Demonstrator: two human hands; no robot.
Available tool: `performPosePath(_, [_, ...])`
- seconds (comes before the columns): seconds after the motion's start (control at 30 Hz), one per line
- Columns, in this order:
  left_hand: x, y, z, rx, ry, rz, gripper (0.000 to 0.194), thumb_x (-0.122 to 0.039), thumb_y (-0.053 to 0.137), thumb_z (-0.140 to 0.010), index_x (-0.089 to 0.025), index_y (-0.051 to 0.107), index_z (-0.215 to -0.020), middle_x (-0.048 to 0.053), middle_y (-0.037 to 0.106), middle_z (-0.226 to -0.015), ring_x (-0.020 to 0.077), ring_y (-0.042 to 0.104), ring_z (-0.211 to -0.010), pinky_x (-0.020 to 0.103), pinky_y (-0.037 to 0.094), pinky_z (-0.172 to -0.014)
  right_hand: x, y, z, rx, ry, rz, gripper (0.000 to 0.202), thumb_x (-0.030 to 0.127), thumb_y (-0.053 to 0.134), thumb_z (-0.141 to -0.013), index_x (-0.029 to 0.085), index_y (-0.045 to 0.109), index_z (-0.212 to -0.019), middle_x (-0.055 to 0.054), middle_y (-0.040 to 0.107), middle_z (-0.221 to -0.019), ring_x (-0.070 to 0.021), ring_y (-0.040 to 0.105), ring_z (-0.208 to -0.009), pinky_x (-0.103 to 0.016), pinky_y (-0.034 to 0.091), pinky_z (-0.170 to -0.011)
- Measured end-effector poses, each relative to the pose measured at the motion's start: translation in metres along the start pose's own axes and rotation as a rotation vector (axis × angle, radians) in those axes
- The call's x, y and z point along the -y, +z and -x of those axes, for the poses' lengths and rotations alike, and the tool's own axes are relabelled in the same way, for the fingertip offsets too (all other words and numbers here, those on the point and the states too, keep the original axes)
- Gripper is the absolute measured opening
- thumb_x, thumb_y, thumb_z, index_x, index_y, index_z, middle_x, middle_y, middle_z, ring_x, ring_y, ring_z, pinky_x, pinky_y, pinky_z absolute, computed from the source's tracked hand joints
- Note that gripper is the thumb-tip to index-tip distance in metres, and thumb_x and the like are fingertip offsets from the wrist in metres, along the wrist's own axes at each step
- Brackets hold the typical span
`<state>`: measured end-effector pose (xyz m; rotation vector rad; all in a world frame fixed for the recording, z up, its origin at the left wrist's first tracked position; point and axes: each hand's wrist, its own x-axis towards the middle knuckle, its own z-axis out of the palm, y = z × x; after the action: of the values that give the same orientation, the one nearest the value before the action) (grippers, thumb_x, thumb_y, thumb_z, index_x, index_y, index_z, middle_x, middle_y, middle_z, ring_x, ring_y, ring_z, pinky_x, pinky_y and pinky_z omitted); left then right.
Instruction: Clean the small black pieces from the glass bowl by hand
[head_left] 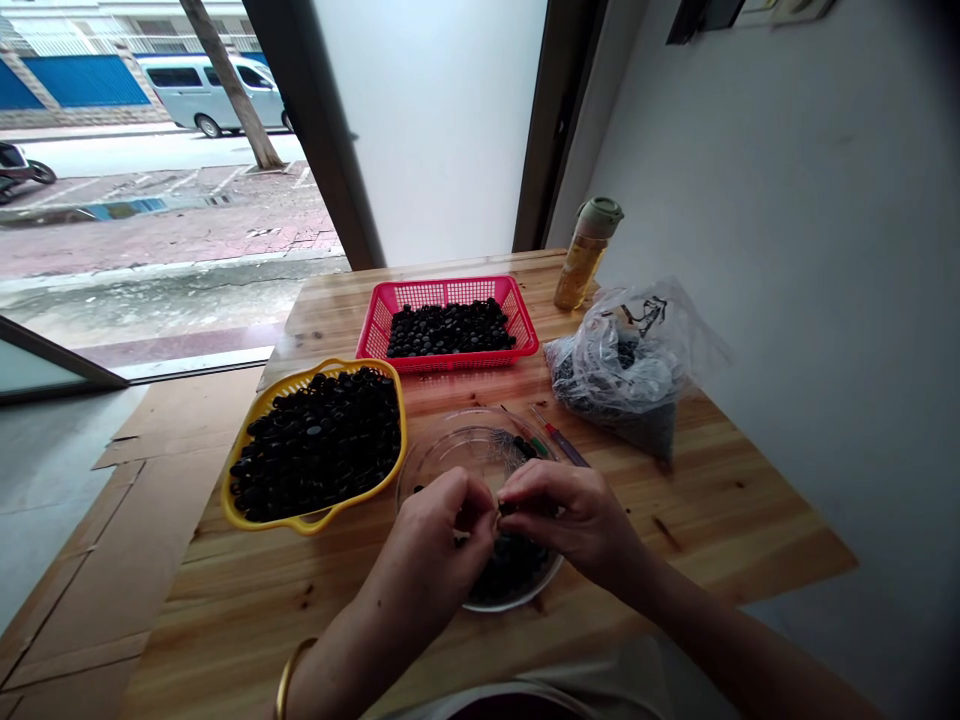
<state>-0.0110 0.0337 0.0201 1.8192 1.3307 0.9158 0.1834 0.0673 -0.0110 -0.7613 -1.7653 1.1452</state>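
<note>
Both hands meet above a round clear plastic tray (431,440). My left hand (450,530) is pinched, and what its fingertips hold is too small to make out. Thumb and forefinger of my right hand (562,510) close on a small black piece (506,508), right beside the left fingertips. Under the hands, black pieces (510,570) lie in the near part of the tray. Thin metal wires (506,447) and a few black pieces lie at its far right, next to a green-handled tool (534,440) and a purple-handled tool (566,445).
A yellow basket (399,440) heaped with black parts stands left of the tray. Behind is a red basket (450,290) of black pieces. A filled plastic bag (630,370) and a bottle (589,255) stand on the right of the wooden table (712,490), near the wall.
</note>
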Motion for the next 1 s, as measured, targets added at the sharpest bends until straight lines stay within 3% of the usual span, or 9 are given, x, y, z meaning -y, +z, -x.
performPosePath(0.2, [0.006,0.008,0.003,-0.104,-0.087,0.233,0.013,-0.016,0.059,-0.083,-0.024,0.055,-0.074,0.002,0.069,-0.077,0.0161,0.066,-0.068,0.026,0.057,-0.063,0.004,0.001,0.004,-0.033,-0.029,0.022,0.015,0.031,0.075,-0.095,0.021,0.081,-0.106,-0.008,0.081,-0.09,-0.0177,0.072,-0.071,-0.026,0.056,-0.064])
performPosePath(0.4, [0.005,0.012,0.015,-0.069,-0.117,0.297,0.009,-0.015,0.062,-0.088,-0.022,0.062,-0.081,0.004,0.072,-0.081,0.0173,0.069,-0.069,0.028,0.06,-0.063,0.001,0.001,0.005,-0.02,0.155,-0.159,0.014,0.034,0.083,-0.087,0.022,0.083,-0.093,-0.008,0.08,-0.086,-0.018,0.071,-0.063,-0.025,0.057,-0.053])
performPosePath(0.5, [0.01,-0.014,0.015,-0.059,-0.049,0.175,0.021,-0.016,0.066,-0.09,-0.022,0.068,-0.11,0.005,0.077,-0.092,0.0171,0.07,-0.072,0.027,0.061,-0.065,-0.003,0.002,0.008,-0.033,0.296,-0.271,0.02,0.039,0.085,-0.084,0.022,0.081,-0.092,-0.007,0.078,-0.085,-0.0139,0.065,-0.055,-0.022,0.055,-0.047])
performPosePath(0.57, [0.021,-0.046,0.007,-0.13,0.026,-0.122,0.035,-0.016,0.064,-0.092,-0.023,0.064,-0.127,0.007,0.077,-0.105,0.0166,0.069,-0.075,0.028,0.061,-0.071,-0.003,0.002,0.009,-0.056,0.381,-0.314,0.024,0.042,0.087,-0.082,0.022,0.08,-0.093,-0.005,0.076,-0.083,-0.0127,0.064,-0.054,-0.022,0.055,-0.048])
performPosePath(0.6, [0.029,-0.064,0.001,-0.188,0.044,-0.354,0.031,-0.017,0.061,-0.095,-0.022,0.065,-0.126,0.008,0.076,-0.109,0.0172,0.068,-0.076,0.03,0.061,-0.074,-0.002,0.002,0.009,-0.079,0.415,-0.331,0.026,0.043,0.087,-0.082,0.021,0.079,-0.093,-0.004,0.075,-0.082,-0.0123,0.063,-0.054,-0.023,0.055,-0.049])
performPosePath(0.63, [0.038,-0.082,-0.006,-0.163,0.039,-0.589,0.028,-0.018,0.057,-0.097,-0.021,0.066,-0.124,0.01,0.074,-0.116,0.0193,0.069,-0.082,0.034,0.06,-0.079,0.0,0.002,0.008,-0.11,0.441,-0.348,0.028,0.045,0.088,-0.081,0.021,0.078,-0.093,-0.003,0.074,-0.079,-0.012,0.063,-0.053,-0.023,0.054,-0.05])
performPosePath(0.73, [0.064,-0.117,-0.026,-0.037,0.009,-0.746,0.02,-0.014,0.067,-0.089,-0.02,0.074,-0.106,0.011,0.076,-0.107,0.0311,0.068,-0.101,0.047,0.056,-0.092,0.005,0.005,0.006,-0.195,0.476,-0.386,0.034,0.048,0.089,-0.078,0.021,0.077,-0.092,-0.001,0.071,-0.075,-0.0108,0.06,-0.052,-0.022,0.053,-0.05])
performPosePath(0.87, [0.081,-0.12,-0.038,0.095,-0.015,-0.86,0.023,-0.003,0.065,-0.081,-0.018,0.076,-0.095,0.013,0.074,-0.105,0.0343,0.068,-0.099,0.049,0.054,-0.089,0.006,0.012,0.004,-0.189,0.479,-0.407,0.035,0.051,0.088,-0.079,0.02,0.076,-0.092,0.0,0.069,-0.071,-0.011,0.059,-0.052,-0.022,0.051,-0.049])
performPosePath(1.0, [0.08,-0.113,-0.038,0.147,-0.027,-0.913,0.019,-0.005,0.059,-0.087,-0.018,0.073,-0.09,0.011,0.071,-0.095,0.0298,0.068,-0.094,0.041,0.054,-0.086,0.003,0.013,0.005,-0.164,0.475,-0.435,0.037,0.052,0.088,-0.079,0.02,0.076,-0.092,0.0,0.068,-0.069,-0.011,0.059,-0.051,-0.022,0.05,-0.049])
